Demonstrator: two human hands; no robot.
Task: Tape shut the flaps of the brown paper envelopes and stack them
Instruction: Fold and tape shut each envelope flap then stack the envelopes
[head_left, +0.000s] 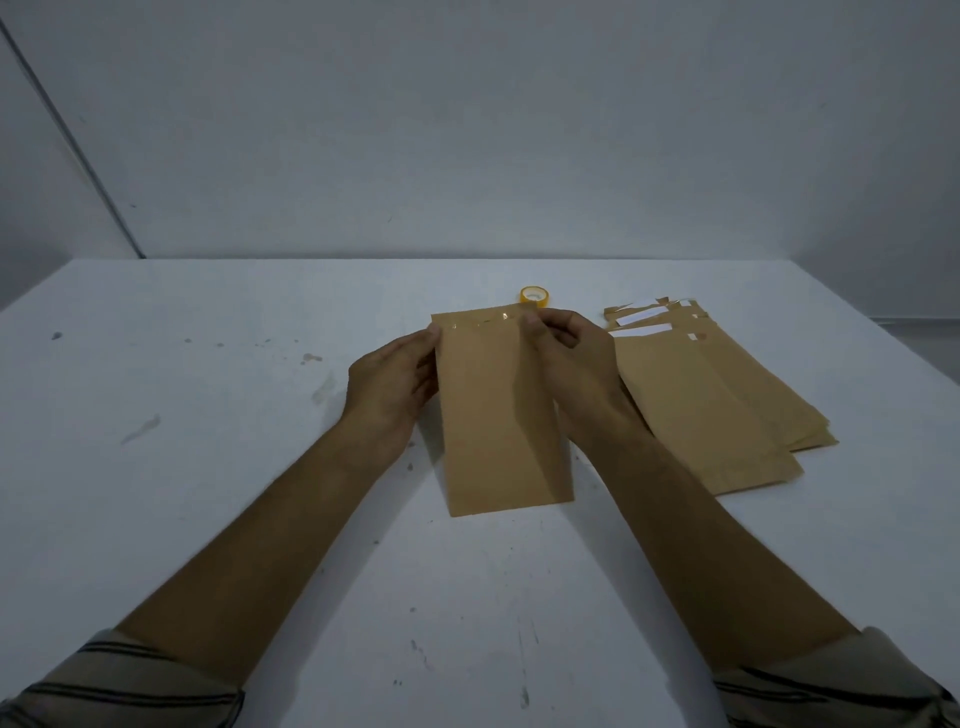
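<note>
Striped sleeves (130, 686) sit at the lower corners, over a white bench (208, 415) with grey smudges, which meets a plain pale wall (467, 130). Both hands hold one brown envelope (498, 415) at the centre: left hand (395, 379) fingers clamped on its left edge, right hand (571, 353) fingers pinching the glossy taped flap. Behind it lies a yellow tape roll (535, 295); at right a stack of envelopes (711, 395).

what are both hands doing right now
Left hand: closed on the left edge of the envelope.
Right hand: closed on the envelope's top right corner, pinching near the taped flap.
</note>
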